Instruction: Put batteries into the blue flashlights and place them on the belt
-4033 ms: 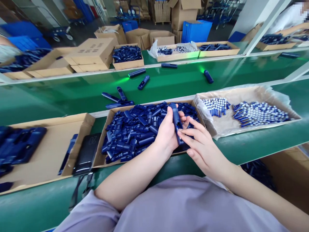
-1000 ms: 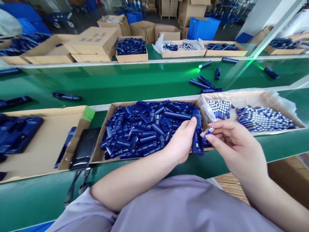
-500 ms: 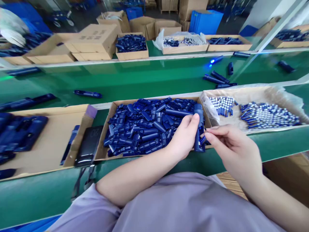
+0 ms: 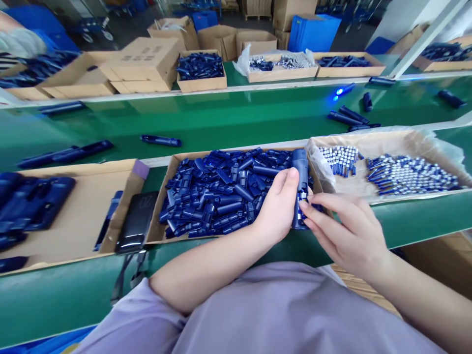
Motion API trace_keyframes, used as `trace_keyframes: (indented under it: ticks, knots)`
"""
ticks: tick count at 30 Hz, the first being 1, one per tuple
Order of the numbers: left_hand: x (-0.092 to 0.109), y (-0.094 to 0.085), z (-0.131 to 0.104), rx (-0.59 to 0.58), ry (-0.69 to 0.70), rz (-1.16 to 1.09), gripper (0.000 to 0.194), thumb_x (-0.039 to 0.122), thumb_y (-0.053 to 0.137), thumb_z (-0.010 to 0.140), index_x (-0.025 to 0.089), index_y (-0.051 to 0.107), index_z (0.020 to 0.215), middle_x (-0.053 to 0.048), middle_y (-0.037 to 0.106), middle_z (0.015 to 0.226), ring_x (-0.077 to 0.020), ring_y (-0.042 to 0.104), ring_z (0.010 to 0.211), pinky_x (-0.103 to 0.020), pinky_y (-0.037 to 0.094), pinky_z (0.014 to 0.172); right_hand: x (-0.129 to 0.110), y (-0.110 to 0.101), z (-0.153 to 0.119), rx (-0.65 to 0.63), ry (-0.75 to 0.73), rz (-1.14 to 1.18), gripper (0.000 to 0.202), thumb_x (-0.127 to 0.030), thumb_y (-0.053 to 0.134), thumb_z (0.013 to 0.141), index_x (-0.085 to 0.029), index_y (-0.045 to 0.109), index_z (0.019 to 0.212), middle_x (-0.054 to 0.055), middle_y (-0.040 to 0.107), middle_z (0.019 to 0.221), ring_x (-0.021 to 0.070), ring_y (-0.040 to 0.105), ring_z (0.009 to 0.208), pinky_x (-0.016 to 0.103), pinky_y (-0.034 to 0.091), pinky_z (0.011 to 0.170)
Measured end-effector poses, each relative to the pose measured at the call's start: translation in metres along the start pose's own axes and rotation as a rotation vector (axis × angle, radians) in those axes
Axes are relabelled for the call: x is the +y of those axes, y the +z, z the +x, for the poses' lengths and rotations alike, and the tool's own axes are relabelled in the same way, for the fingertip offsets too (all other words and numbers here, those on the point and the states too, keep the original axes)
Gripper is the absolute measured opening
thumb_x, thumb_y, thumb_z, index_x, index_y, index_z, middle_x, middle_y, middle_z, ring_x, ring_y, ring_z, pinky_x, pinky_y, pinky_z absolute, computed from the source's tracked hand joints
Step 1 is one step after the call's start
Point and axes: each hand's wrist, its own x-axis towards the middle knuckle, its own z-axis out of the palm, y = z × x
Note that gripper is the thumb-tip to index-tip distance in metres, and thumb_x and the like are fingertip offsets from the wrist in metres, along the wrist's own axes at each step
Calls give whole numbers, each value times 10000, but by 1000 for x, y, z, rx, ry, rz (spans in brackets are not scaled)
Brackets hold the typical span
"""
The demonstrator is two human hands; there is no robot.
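Observation:
My left hand (image 4: 278, 209) is wrapped round a dark blue tube-shaped housing (image 4: 301, 164), which stands nearly lengthwise in view above the right end of a cardboard tray (image 4: 177, 239). Small silver and blue cylinders (image 4: 300, 211) show in the open side of the housing. The fingertips of my right hand (image 4: 346, 226) press on these cylinders; whether they also grip one is hard to tell. Beneath and left of the housing, the tray holds a heap of dark blue plastic parts (image 4: 221, 201).
On the right, a lined tray (image 4: 363, 172) holds many small cylinders. A black device (image 4: 136, 221) with a strap lies left of the parts tray, beside another cardboard tray (image 4: 73, 206). Blue housings (image 4: 161, 141) lie on the green belt (image 4: 228, 118). A person's arm (image 4: 22, 44) is at the far left.
My right fingers have moved left onto the housing, where silver and blue cylinders now show. The housing has shifted slightly left and up. Pieces on the belt have moved right.

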Motion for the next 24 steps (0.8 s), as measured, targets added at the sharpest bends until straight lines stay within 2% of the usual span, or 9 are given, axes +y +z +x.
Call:
trace_keyframes:
  ticks: [4,8,15,19,22,23,24]
  knots:
    - [1,1,-3,-28,1,-34,355,535,511,924,187,561,971,-7,619,744,-101,558,629,-228,460,650,-2,-5,-2,-26,-1,77,390,-144,620,877,-203,609,1262,74,678,1189,225,612,1080,388,523,932]
    - [-1,1,-3,-25,7,-37,376,554,520,911,188,535,994,10,584,670,-87,505,548,-207,420,558,-4,-8,-8,-34,-19,92,401,-129,622,869,-201,609,1263,47,701,1156,217,615,1040,375,524,897]
    - [3,1,-4,-91,13,-36,434,585,516,901,174,551,1035,0,605,683,-89,520,563,-207,437,565,-1,-11,-9,-81,-61,120,414,-160,595,886,-129,578,1299,118,635,1241,273,527,1203,441,454,1013]
    - [3,4,-2,17,-9,-78,404,548,534,906,153,588,969,0,602,688,-88,543,583,-195,443,570,-7,-9,-4,-110,-75,113,341,-197,571,914,-117,608,1243,131,628,1214,293,496,1254,454,426,1045]
    - [-1,6,-2,93,-50,-111,348,494,551,912,149,591,935,-1,609,725,-79,558,612,-174,439,570,-7,-19,-1,-154,-56,73,328,-216,569,922,-143,618,1237,119,616,1255,301,475,1297,460,400,1073]
    - [-3,6,-2,66,-77,-117,342,491,552,911,151,586,930,3,603,714,-74,547,592,-169,432,555,-1,-23,1,-145,-34,82,314,-218,549,932,-159,625,1231,116,609,1268,292,487,1289,453,410,1064]
    - [-4,5,-3,-12,-123,-120,354,503,550,908,151,582,930,5,596,688,-72,530,556,-169,421,528,7,-26,2,-98,25,90,294,-213,523,944,-173,641,1211,113,609,1267,279,513,1265,447,422,1051]
